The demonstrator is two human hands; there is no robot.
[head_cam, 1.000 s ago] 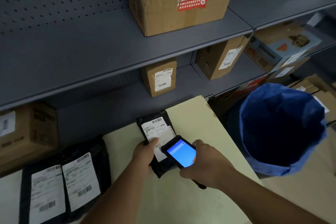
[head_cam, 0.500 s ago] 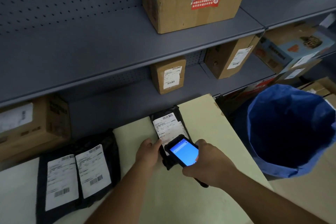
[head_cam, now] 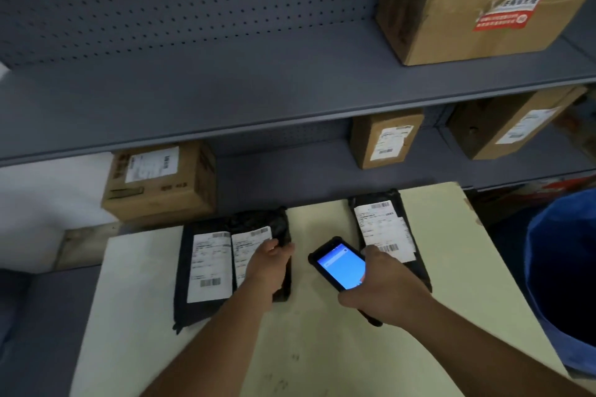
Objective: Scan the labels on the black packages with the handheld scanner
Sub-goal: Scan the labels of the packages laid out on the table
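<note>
Three black packages with white labels lie on the pale table [head_cam: 322, 348]. Two sit side by side at the left: the left one [head_cam: 206, 271] and the middle one [head_cam: 280, 229]. My left hand [head_cam: 267, 264] lies on the middle package, fingers curled over its right edge and covering part of its label. The right package [head_cam: 383, 229] lies apart near the table's far right. My right hand [head_cam: 383, 293] grips the black handheld scanner [head_cam: 338, 264], its blue screen lit, held between the middle and right packages.
Grey metal shelves [head_cam: 258, 126] with pegboard backing rise behind the table. Cardboard boxes [head_cam: 161, 180] stand on the shelves. A blue-lined bin [head_cam: 564, 284] stands off the table's right edge.
My left hand has left the right package and moved left onto the middle package. The view has swung left; the scanner stays in my right hand.
</note>
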